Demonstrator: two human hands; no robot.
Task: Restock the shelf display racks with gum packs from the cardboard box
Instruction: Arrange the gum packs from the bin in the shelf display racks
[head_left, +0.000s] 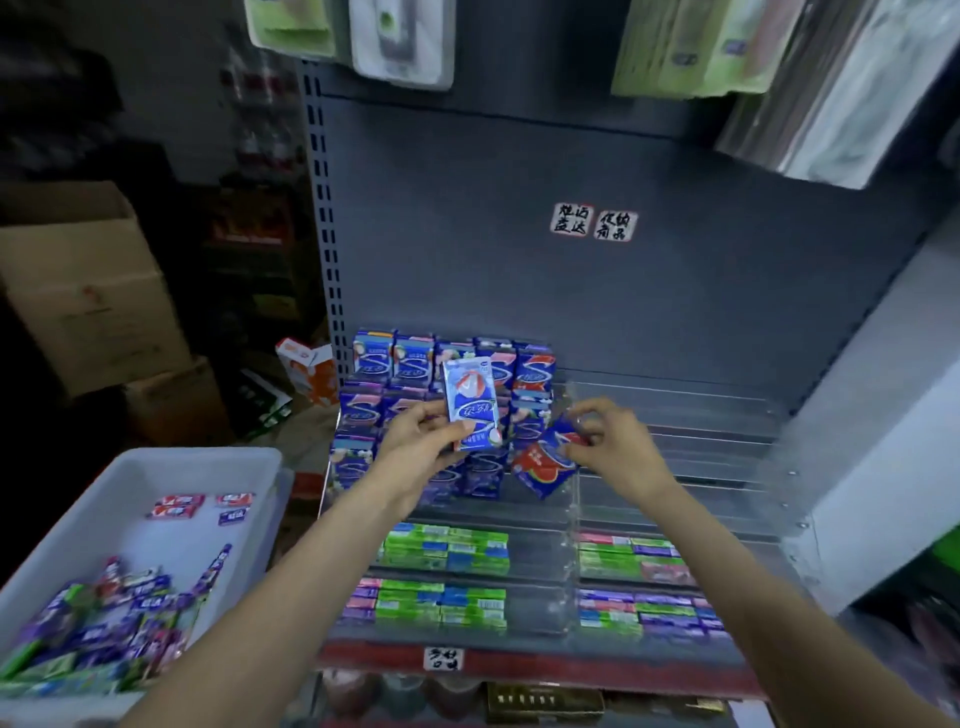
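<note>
Nearest me a white tub (78, 499) sits low on the left, loose gum packs (98, 634) heaped in its near end (no cardboard box feeding this that I can make out), and beyond it the clear rack (571, 519) holds flat packs in its lower tiers. Further in, the left hand (415, 441) pinches a pale blue pack (472, 405) upright over the purple rows, while the right hand (608, 441) grips a tilted red pack (545, 462) at the divider. I reckon nudging that packed block could topple the standing packs.
</note>
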